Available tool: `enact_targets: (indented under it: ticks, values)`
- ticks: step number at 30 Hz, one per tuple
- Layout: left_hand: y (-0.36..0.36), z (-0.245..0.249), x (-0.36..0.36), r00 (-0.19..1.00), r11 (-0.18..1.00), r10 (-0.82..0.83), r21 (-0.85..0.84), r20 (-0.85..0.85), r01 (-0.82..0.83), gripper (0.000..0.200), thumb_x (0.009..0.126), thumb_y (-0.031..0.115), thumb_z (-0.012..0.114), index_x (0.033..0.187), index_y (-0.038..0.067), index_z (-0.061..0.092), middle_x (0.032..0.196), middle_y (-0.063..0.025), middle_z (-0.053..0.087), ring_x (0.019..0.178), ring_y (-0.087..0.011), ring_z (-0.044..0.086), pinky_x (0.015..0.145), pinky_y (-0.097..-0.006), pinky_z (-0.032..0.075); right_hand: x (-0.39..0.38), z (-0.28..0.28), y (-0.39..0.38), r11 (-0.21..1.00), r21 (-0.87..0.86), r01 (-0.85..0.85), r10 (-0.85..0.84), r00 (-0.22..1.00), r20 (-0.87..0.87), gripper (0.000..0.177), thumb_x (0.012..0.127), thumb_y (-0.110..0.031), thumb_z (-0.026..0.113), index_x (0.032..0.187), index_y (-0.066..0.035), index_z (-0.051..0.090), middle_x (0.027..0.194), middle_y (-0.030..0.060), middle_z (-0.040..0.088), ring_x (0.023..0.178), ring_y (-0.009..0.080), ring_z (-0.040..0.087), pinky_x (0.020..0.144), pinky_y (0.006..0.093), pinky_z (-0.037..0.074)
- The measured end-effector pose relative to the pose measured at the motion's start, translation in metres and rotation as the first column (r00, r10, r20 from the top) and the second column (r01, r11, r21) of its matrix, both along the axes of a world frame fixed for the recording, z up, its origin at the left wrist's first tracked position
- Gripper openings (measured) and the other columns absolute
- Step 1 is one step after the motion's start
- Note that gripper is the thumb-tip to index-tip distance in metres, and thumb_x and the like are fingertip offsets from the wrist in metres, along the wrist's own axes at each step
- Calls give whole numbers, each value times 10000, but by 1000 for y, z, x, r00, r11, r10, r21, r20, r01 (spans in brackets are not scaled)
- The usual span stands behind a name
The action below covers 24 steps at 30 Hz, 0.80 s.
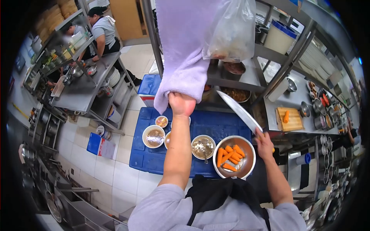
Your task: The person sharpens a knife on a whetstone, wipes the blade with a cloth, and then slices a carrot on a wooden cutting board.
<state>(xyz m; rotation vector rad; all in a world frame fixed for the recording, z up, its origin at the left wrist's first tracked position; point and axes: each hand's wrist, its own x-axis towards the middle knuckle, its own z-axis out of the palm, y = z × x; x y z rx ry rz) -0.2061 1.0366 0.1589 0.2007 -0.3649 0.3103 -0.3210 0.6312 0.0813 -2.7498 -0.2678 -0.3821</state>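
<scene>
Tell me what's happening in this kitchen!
Someone's right hand is holding a big knife. Their left hand is up at a hanging purple towel, its fingers hidden in the cloth. Whole carrots sit in a metal bowl close by. Behind, two people stand at another counter.

A commercial kitchen; steel shelving (225,77) stacked with pans; a cutting board (295,120) on a steel table (266,111); aproned co-workers (104,32).
</scene>
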Motion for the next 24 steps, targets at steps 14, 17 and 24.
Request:
enact_targets:
  ticks: [14,17,24]
  values:
    - [-61,-5,-2,956,956,-292,3,21,292,620,1006,542,334,1482,165,456,1537,-47,455,1431,-305,385,1197,-526,238,113,140,137,416,900,-129,742,620,-254,233,1042,-264,506,1114,-57,586,756,28,590,564,89,537,501,241,449]
    - [-59,2,-8,954,953,-300,43,4,299,627,1003,550,340,1478,157,457,1530,-55,461,1421,-304,397,1193,-526,244,127,152,171,536,818,-209,667,698,-259,285,1017,-320,563,1081,-50,628,714,11,563,538,83,513,471,245,436]
    - [-46,-10,-7,969,965,-243,109,34,238,643,1008,556,363,1477,120,427,1534,-52,441,1425,-289,376,1201,-502,229,130,112,152,754,626,-198,546,718,-431,345,991,-384,603,1006,-41,641,624,-2,509,507,89,491,443,265,410]
